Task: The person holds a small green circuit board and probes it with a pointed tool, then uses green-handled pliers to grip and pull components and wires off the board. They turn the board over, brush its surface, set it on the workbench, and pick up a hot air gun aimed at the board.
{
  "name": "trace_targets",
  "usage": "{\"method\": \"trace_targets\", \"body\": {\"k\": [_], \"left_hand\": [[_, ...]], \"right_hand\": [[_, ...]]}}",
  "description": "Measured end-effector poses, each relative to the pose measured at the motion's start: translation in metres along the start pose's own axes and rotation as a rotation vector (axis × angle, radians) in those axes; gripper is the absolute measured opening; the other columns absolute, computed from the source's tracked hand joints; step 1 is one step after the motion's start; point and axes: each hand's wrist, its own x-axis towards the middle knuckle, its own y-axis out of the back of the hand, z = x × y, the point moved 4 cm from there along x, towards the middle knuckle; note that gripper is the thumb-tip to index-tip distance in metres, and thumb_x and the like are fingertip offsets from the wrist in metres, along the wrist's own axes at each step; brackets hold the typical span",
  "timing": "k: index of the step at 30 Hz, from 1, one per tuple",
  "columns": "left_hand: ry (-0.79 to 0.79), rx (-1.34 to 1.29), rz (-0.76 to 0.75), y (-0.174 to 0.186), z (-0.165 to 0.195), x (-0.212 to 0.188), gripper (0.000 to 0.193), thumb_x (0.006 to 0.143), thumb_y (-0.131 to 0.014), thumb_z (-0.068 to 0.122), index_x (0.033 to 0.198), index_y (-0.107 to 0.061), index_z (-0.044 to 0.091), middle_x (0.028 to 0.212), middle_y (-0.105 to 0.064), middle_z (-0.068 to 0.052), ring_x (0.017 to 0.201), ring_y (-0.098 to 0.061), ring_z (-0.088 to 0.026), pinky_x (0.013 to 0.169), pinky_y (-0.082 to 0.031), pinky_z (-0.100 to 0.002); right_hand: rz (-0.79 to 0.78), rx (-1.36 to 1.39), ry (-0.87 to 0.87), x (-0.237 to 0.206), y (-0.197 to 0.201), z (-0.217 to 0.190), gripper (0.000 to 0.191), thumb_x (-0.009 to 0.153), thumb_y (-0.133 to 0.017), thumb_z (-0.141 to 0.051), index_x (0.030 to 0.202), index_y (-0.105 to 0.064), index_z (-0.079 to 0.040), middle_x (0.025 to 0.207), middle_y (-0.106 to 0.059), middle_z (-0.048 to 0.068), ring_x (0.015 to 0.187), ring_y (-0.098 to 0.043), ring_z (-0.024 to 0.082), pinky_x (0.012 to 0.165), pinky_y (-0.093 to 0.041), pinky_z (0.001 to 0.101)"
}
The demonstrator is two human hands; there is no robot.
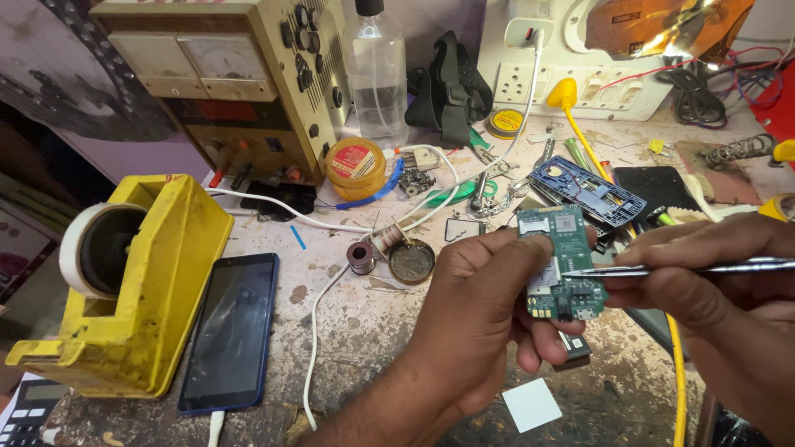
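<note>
Small green rectangular circuit board (pixel 560 263) held upright above the near right part of the worn, stained workbench (pixel 373 323), not resting on it. Left hand (pixel 489 314) closed around the board's left edge and back, thumb across the left face, fingers curled behind and below. Long axis of board near vertical, connector end down, component face toward the camera. Right hand (pixel 704 265) clenched on slim silver metal tweezers (pixel 687 268), shaft lying almost level, tip pointing left and touching or just short of the board's right edge at mid height; contact itself too fine to tell. Tool axis thus roughly square to board axis, approach from the right. Left hand the nearer, already gripping; right hand apart from the board, joined only through the tweezers. Toward the left edge of the bench: dark smartphone with blue rim (pixel 232 331), face up, just beside a yellow tape dispenser (pixel 137 281). Small white square pad (pixel 532 405) on the bench below the hands.
</note>
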Motion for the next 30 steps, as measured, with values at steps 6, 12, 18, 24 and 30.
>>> {"method": "trace_targets", "body": {"k": [6,12,18,24,30], "left_hand": [[0.003,-0.007,-0.005,-0.0008,0.0006,-0.0005,0.031,0.110,-0.054,0.021,0.107,-0.068,-0.006,0.073,-0.071,-0.014,0.046,-0.061,-0.010,0.036,-0.043,-0.021],[0.015,0.009,0.007,0.0001,0.0004,0.0000,0.029,0.109,-0.054,0.020,0.107,-0.068,-0.005,0.072,-0.071,-0.014,0.045,-0.061,-0.010,0.035,-0.042,-0.020],[-0.007,0.034,0.018,-0.0004,0.0016,0.0007,0.029,0.107,-0.053,0.019,0.108,-0.069,-0.005,0.072,-0.071,-0.013,0.044,-0.060,-0.009,0.035,-0.042,-0.020],[-0.002,0.065,0.005,-0.0008,0.0022,0.0006,0.030,0.108,-0.054,0.020,0.104,-0.068,-0.006,0.071,-0.071,-0.014,0.043,-0.060,-0.011,0.034,-0.043,-0.022],[0.000,0.056,-0.003,0.0004,0.0004,0.0003,0.031,0.110,-0.054,0.020,0.102,-0.066,-0.007,0.073,-0.071,-0.015,0.045,-0.060,-0.012,0.035,-0.043,-0.022]], "right_hand": [[-0.016,0.020,0.008,-0.0005,-0.0001,-0.0011,0.018,0.097,-0.063,-0.002,0.115,-0.062,-0.005,0.113,-0.069,0.024,0.107,-0.074,0.031,0.096,-0.064,0.0498],[-0.030,-0.031,0.027,-0.0002,-0.0010,-0.0024,0.018,0.098,-0.062,-0.002,0.115,-0.062,-0.004,0.114,-0.069,0.024,0.105,-0.076,0.032,0.094,-0.060,0.0480],[-0.025,-0.078,0.023,0.0000,-0.0028,-0.0024,0.015,0.097,-0.063,0.000,0.112,-0.063,-0.001,0.115,-0.069,0.026,0.106,-0.075,0.034,0.096,-0.059,0.0482],[0.053,-0.118,-0.015,0.0000,0.0030,-0.0025,0.013,0.097,-0.062,-0.002,0.110,-0.062,0.000,0.112,-0.071,0.025,0.103,-0.077,0.035,0.092,-0.060,0.0484],[-0.001,-0.115,-0.005,-0.0019,0.0031,-0.0026,0.016,0.097,-0.060,0.000,0.113,-0.060,-0.002,0.116,-0.070,0.025,0.106,-0.077,0.033,0.095,-0.058,0.0476]]}}
